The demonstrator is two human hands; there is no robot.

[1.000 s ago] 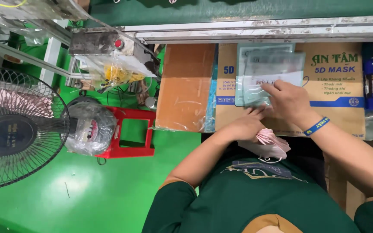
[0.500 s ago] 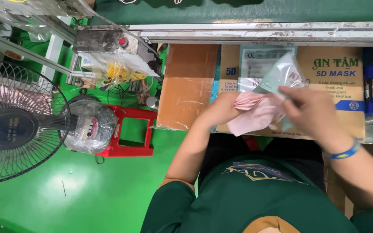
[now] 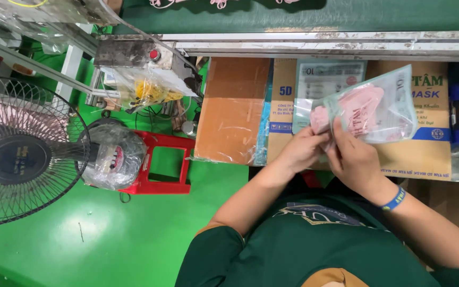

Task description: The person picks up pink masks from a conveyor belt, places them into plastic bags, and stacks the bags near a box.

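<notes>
**Masks now going into the pouch**

So half a second back both hands were bunched around the pink masks with the clear pouch kind of crumpled behind them. Now the pouch (image 3: pixel 383 106) is lifted up and spread out, tilted toward the right, and the pink masks (image 3: pixel 354 109) sit mostly inside it, with a bit of the stack poking out at the pouch's left end. It's held above the flat cardboard box (image 3: pixel 426 154) with the printed label, not resting on it.

Left hand (image 3: pixel 298 151) has its fingers pinched on the left end of the stack, right at the pouch mouth. Right hand (image 3: pixel 354 159) is just beside it, fingers closed on the lower edge of the pouch, thumb up against the plastic. Blue wristband (image 3: pixel 394 199) on that wrist has come into the lower middle of the view compared with before.

A second ago the right hand was flat on the pile of empty pouches (image 3: pixel 325 79) further back; that pile is now uncovered and lies on the box behind the hands.

Fan (image 3: pixel 19 154), red stool (image 3: pixel 160 167) and the brown carton (image 3: pixel 232 109) haven't budged.
</notes>
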